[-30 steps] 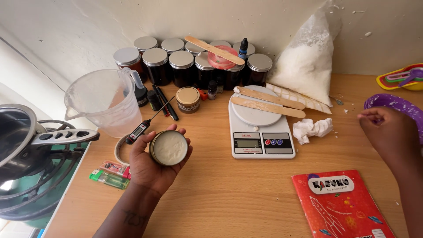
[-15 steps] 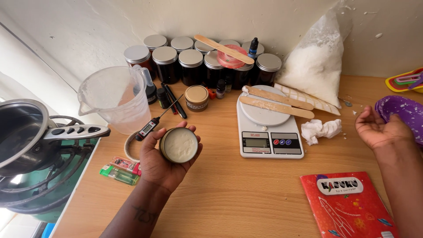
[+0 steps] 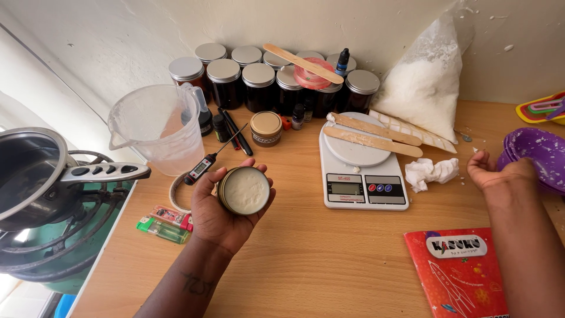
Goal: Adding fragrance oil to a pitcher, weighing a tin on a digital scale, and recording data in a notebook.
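My left hand point(image 3: 220, 215) holds a small round tin point(image 3: 243, 190) filled with white wax, face up, above the wooden table point(image 3: 329, 253). Off to the right, my right hand point(image 3: 494, 171) rests on the table with fingers curled and nothing in it, right beside a purple bowl point(image 3: 538, 150). Between the two hands stands a white digital scale point(image 3: 362, 168) with two wooden sticks point(image 3: 371, 132) lying across its plate.
Several dark jars with silver lids point(image 3: 259, 79) line the wall. A clear measuring jug point(image 3: 156, 129), a probe thermometer point(image 3: 206, 164), a bag of white flakes point(image 3: 421, 94), crumpled tissue point(image 3: 429, 172), a red booklet point(image 3: 462, 271), lighters point(image 3: 165, 224) and a pot on a stove point(image 3: 35, 182) surround the hands.
My right hand has turned and curled closed beside the purple bowl. My left hand keeps the tin steady; the view has shifted slightly.
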